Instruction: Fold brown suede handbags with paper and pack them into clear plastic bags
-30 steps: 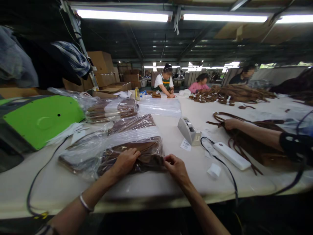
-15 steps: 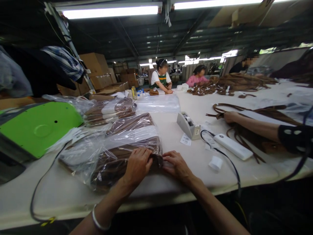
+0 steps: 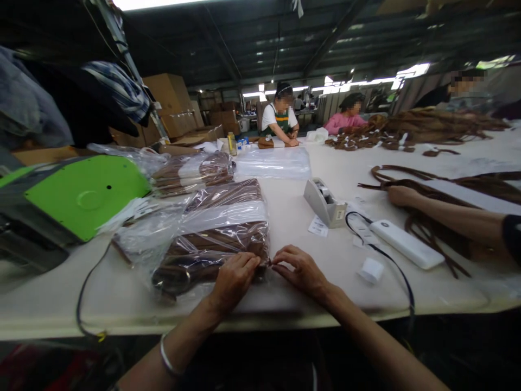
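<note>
On the table in front of me lies a clear plastic bag [image 3: 223, 214] with a folded brown garment [image 3: 211, 239] inside and a white paper band across the garment. My left hand [image 3: 238, 276] rests over the bag's near right corner, its fingers bent and closed on the plastic. Just right of that corner, my right hand [image 3: 303, 271] has thumb and forefinger pinched together at the bag's edge. Its other fingers are curled loosely. The left fingertips are partly hidden from view.
A tape dispenser [image 3: 325, 203], a white power strip [image 3: 407, 243] with a black cable, and a small white roll [image 3: 370, 270] are to the right. A green machine [image 3: 87, 198] stands left. Another bagged garment [image 3: 193, 172] lies behind. A co-worker's arm [image 3: 448, 212] reaches in from the right.
The bag's near right corner, lifted and bunched between my hands before, now lies lower and flatter. My right fingers have come closer together at its edge. The whole view has shifted slightly.
</note>
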### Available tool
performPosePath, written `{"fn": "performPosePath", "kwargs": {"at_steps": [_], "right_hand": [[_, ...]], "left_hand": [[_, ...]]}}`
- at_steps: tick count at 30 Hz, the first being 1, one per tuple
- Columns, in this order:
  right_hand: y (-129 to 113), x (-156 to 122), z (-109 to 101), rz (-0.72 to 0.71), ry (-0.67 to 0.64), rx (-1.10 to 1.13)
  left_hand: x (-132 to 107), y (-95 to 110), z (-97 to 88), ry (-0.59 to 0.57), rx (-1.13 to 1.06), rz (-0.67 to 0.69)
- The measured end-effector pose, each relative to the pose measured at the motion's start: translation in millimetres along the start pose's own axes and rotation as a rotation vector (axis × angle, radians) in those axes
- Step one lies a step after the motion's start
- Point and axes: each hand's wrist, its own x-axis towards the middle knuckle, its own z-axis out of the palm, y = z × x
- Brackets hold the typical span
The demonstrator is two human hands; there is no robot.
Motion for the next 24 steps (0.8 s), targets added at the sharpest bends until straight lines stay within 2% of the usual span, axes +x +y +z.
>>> {"fn": "performPosePath", "kwargs": {"at_steps": [3, 6, 9, 12, 16, 20, 24], "right_hand": [[-7.1, 4.1, -2.6, 0.044, 0.084, 0.108], [-12.9, 5.9, 0.4, 0.204, 0.134, 0.158], [-13.3, 2.6, 7.8, 0.385, 0.065, 0.273], [-13.3, -1.5, 19.1, 0.413, 0.005, 0.297], [-19.2, -0.7, 36.0, 0.356, 0.051, 0.099], [-27.6, 5.8, 51.1, 0.368, 0.104, -0.260], [-30.7, 13.7, 63.4, 0.397, 0.096, -0.506]], "left_hand": [[-4.8, -3.4, -0.6, -0.050, -0.062, -0.018], [-8.0, -9.8, -12.7, -0.108, -0.057, -0.061], [-11.2, -16.4, -28.6, -0.121, -0.029, -0.152], [-11.7, -20.3, -39.3, -0.173, -0.052, -0.195], [-3.5, -20.4, -40.7, -0.264, -0.003, -0.183], [8.0, -22.3, -37.8, -0.337, 0.168, -0.151], [12.9, -33.1, -41.5, -0.244, 0.253, -0.089]]}}
